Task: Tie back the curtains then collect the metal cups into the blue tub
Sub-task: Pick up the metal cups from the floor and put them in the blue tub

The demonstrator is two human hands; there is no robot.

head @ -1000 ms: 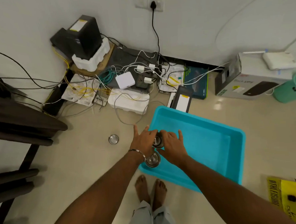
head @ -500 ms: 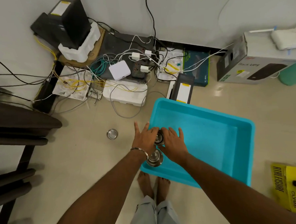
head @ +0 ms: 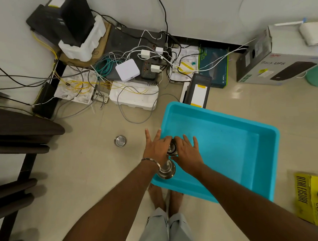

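Head view, centre of frame: left hand (head: 157,148) and right hand (head: 187,152) meeting over the near left corner of the blue tub (head: 266,151), fingers mostly straight and spread, both pressed against a metal cup (head: 171,150) held between them; whether any finger curls round it cannot be told. Just below, at the left wrist, a second metal cup (head: 166,170) inside the tub's corner. Left of the hands, a third metal cup (head: 120,140) upright on the floor (head: 83,170), apart from the tub; tangled cables (head: 115,76) in the upper middle.
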